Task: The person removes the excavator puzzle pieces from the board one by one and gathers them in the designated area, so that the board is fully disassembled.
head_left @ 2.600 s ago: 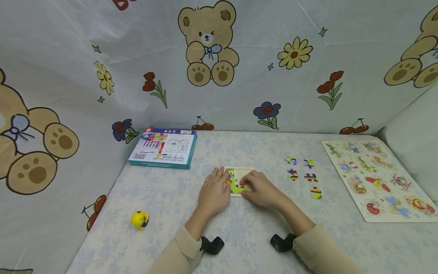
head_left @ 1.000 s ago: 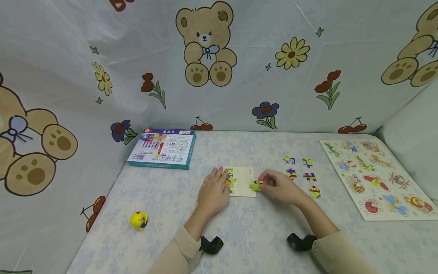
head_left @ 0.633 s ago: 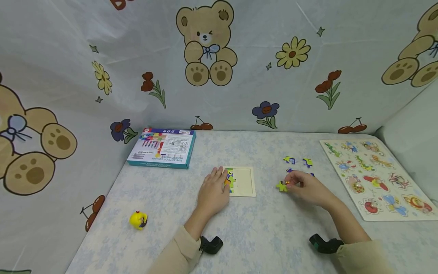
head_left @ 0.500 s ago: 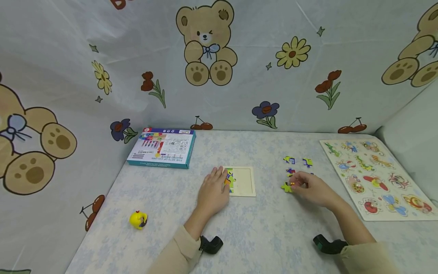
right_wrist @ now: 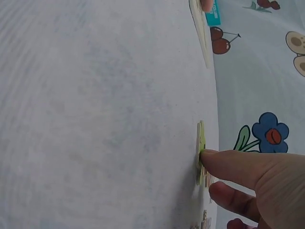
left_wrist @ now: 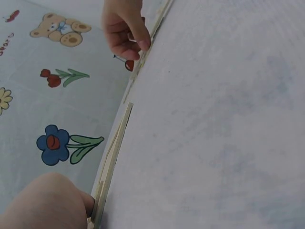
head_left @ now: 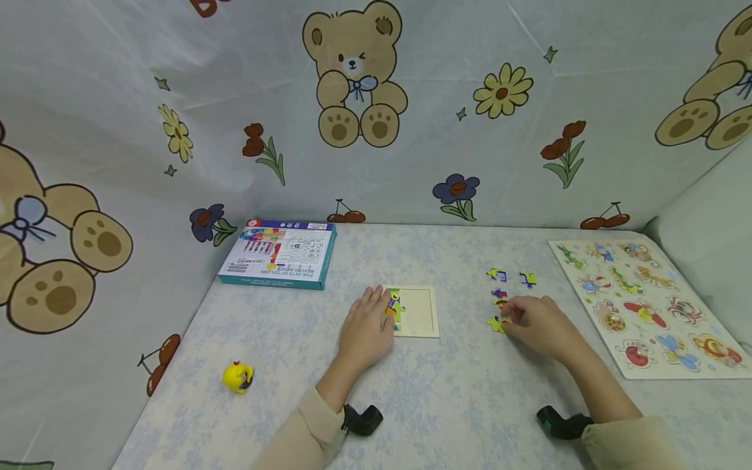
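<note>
With right hand (head_left: 537, 326), curls fingers (right_wrist: 233, 167) and pinches green puzzle piece (head_left: 495, 324) at its right end, thumb against piece, forefinger bent in close beside. Forefinger contact partly hidden: cannot tell how firm. Holds piece flat, at or barely above bench (head_left: 446, 405); cannot tell which. Throws soft shadow on bench in right wrist view.

With left hand (head_left: 365, 329), extends fingers nearly straight and lays them over left edge of wooden tray (head_left: 418, 312). Rests on tray rather than gripping.

In tray: joined strip (head_left: 397, 307) of green, yellow and orange pieces along left side, partly under left hand. Shows bare pale wood over rest of tray. Position of held piece: well right of tray, outside it.

Just behind held piece: purple-red piece (head_left: 499, 297). Farther back, side by side and apart: yellow-blue piece (head_left: 496, 274) on left, yellow-green piece (head_left: 528, 279) on right. Cannot tell what lies hidden by right hand.

On wrists: left black device (head_left: 361, 421), right black device (head_left: 561, 423), both just below beige sleeves (head_left: 305, 434).

Left on bench, well apart from left hand: yellow toy (head_left: 237, 377) with small red top. Back left: box (head_left: 279, 254) with blue-green sides, printed face up, lettering upside down in head view. Far right: cream board (head_left: 646, 372), printed with rows of insects and other animals.

Behind bench: pale cloth (head_left: 423, 65) with bears, flowers and cherries.
</note>
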`<state>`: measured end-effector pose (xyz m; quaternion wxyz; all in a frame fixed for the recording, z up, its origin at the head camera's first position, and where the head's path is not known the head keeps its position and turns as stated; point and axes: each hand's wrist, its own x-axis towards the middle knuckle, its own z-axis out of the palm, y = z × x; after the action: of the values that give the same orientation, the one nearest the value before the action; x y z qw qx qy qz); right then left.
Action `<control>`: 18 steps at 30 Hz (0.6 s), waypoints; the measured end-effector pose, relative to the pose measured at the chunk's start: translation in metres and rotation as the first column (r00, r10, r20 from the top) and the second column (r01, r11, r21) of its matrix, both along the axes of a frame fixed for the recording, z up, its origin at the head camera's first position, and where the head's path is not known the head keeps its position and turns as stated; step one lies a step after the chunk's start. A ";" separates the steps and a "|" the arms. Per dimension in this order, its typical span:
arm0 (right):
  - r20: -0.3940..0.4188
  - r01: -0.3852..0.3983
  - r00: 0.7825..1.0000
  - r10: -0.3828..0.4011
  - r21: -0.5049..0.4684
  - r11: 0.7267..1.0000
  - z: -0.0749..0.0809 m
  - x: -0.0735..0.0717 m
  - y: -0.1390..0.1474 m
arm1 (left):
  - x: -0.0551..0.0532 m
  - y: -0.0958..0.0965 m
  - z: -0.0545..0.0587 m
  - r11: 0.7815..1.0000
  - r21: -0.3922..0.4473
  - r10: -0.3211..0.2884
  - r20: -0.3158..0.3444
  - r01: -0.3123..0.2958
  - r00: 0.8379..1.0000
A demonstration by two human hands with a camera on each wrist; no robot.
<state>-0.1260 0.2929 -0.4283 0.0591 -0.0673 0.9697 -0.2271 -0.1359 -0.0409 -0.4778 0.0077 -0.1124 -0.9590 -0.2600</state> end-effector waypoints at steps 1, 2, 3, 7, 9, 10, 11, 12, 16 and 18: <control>-0.009 -0.008 1.000 0.008 0.000 1.000 0.001 0.000 -0.001 | 0.000 0.000 0.000 1.000 0.001 0.002 0.000 -0.002 1.000; -0.017 -0.016 1.000 0.016 -0.006 1.000 0.001 -0.001 -0.001 | 0.000 0.000 0.000 1.000 0.002 0.003 -0.001 -0.003 1.000; -0.031 -0.032 0.999 0.032 -0.016 0.999 0.002 -0.002 -0.002 | 0.000 0.000 0.000 1.000 0.004 0.005 -0.003 -0.005 1.000; -0.079 -0.095 0.993 0.089 -0.071 0.993 0.003 -0.007 -0.011 | 0.000 0.001 -0.001 1.000 0.014 0.012 -0.005 -0.012 1.000; -0.073 -0.103 0.993 0.096 -0.099 0.990 0.005 -0.011 -0.018 | 0.000 0.001 -0.001 1.000 0.024 0.016 -0.004 -0.016 1.000; -0.062 -0.099 0.994 0.093 -0.111 0.989 0.006 -0.013 -0.023 | 0.000 0.001 -0.001 0.999 0.030 0.018 -0.005 -0.017 1.000; -0.051 -0.094 0.995 0.088 -0.119 0.988 0.006 -0.016 -0.028 | 0.000 0.001 -0.001 0.999 0.035 0.021 -0.003 -0.021 1.000; -0.037 -0.086 0.996 0.082 -0.125 0.988 0.007 -0.018 -0.033 | 0.000 0.000 -0.001 0.999 0.039 0.026 0.000 -0.026 1.000; 0.005 -0.074 0.997 0.075 -0.131 0.989 0.008 -0.027 -0.058 | -0.001 0.001 -0.001 0.997 0.055 0.057 -0.005 -0.057 0.998; 0.015 -0.081 0.996 0.084 -0.128 0.988 0.007 -0.033 -0.073 | -0.001 0.001 -0.001 0.995 0.062 0.075 -0.006 -0.075 0.997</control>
<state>-0.1590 0.2204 -0.4213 0.0739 -0.1087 0.9490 -0.2866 -0.1371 -0.0402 -0.4792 0.0247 -0.0771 -0.9541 -0.2885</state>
